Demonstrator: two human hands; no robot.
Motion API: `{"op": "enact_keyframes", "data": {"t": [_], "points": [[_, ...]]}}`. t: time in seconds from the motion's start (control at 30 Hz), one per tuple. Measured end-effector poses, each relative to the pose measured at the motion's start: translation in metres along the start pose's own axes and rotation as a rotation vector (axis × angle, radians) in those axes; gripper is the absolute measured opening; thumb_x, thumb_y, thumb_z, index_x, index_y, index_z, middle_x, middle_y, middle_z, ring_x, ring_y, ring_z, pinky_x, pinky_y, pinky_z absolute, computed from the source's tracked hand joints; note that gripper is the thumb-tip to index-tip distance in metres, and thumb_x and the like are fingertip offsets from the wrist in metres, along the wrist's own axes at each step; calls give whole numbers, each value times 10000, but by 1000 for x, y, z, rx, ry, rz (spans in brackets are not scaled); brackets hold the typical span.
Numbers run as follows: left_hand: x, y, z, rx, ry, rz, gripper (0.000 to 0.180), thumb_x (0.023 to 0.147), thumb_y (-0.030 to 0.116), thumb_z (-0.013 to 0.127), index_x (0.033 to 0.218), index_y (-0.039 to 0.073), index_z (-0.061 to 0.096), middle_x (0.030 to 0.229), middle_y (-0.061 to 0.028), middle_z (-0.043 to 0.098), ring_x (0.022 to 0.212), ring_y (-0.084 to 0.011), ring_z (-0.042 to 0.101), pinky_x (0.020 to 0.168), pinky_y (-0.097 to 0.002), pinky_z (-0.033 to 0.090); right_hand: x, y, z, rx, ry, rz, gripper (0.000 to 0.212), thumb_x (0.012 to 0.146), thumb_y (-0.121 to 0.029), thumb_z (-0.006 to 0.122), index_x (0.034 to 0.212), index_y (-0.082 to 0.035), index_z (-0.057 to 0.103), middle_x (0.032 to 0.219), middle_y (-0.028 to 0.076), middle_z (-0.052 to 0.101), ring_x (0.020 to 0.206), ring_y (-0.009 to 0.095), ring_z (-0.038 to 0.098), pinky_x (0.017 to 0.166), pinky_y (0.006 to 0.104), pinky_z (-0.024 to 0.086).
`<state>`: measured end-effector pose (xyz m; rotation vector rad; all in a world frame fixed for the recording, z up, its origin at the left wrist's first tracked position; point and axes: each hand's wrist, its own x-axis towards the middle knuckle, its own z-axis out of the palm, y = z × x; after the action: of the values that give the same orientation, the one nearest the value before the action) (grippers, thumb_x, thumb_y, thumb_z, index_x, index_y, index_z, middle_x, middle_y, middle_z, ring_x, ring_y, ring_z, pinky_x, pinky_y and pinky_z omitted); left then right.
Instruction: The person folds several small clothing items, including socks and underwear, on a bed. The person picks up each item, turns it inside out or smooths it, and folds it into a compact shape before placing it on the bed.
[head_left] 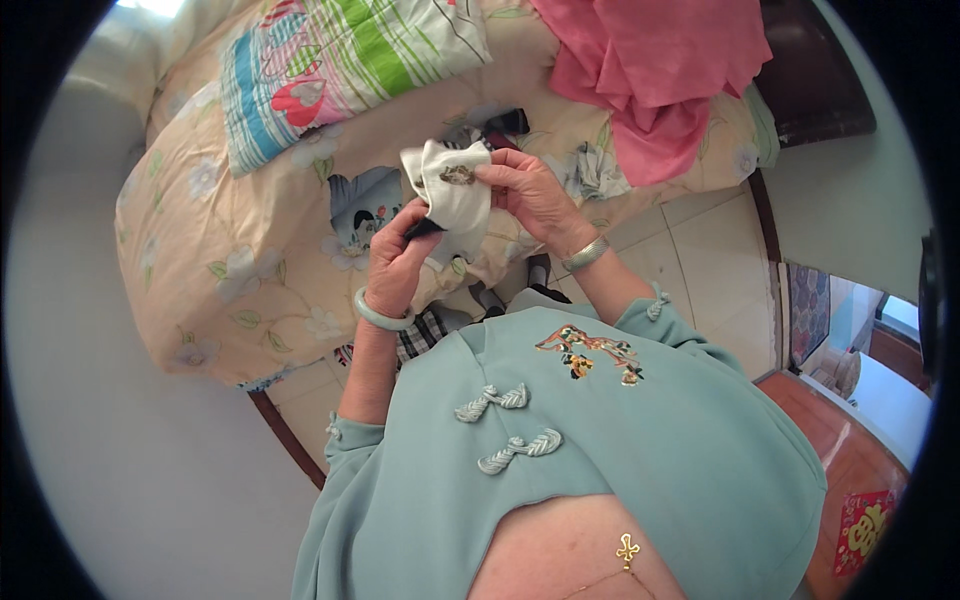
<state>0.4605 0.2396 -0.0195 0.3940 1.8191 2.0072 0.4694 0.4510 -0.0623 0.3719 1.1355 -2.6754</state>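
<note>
White cloth (pixel 464 208), creased, soft-looking, brownish-grey patch (pixel 457 175) near top; both hands (pixel 536 196) pinching it

Behind the cloth (pixel 458 205), probably a pillow (pixel 350 70) tops the bed (pixel 255 250).

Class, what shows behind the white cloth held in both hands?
Past the white cloth, the floral bedspread and a blue printed cloth show; whatever the white one covers cannot be seen.

White cloth (pixel 464 208), peach floral bedspread (pixel 262 255), pink fabric (pixel 665 60).
</note>
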Motion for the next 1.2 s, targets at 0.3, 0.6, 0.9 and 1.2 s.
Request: {"op": "enact_keyframes", "data": {"t": [0.3, 0.6, 0.9, 1.2], "points": [[-5, -2, -6, -182, -13, -1, 192, 779, -74, 516, 947, -65, 609, 1132, -85, 608, 1067, -157, 543, 954, -274, 407, -8, -12, 17, 131, -254, 166, 361, 895, -222, 683, 1180, -18, 598, 1109, 41, 645, 981, 108, 614, 857, 283, 507], [-2, -8, -12, -434, 130, -237, 210, 934, 131, 533, 1074, -2, 617, 1033, -60, 655, 922, -131, 626, 816, -270, 505, -4, -24, 14, -391, -58, -112, 279, 905, -210, 676, 1113, -26, 646, 948, 0, 676, 812, 46, 616, 696, 211, 523], [0, -39, -13, -610, -81, -533, 346, 950, 189, 567, 1226, -20, 556, 1166, -136, 647, 1014, -210, 656, 875, -349, 531, 0, -31, 10, -671, 47, -235, 317, 959, -310, 598, 1110, -33, 629, 819, -27, 647, 638, 26, 572, 487, 184, 445], [3, -18, -7, -557, 25, -427, 253, 864, 71, 685, 1102, 31, 610, 1022, -64, 678, 872, -132, 663, 749, -287, 551, 12, -36, -7, -595, -17, -149, 361, 1005, -298, 500, 1204, -8, 579, 957, 43, 646, 849, 113, 629, 754, 259, 517]]}}
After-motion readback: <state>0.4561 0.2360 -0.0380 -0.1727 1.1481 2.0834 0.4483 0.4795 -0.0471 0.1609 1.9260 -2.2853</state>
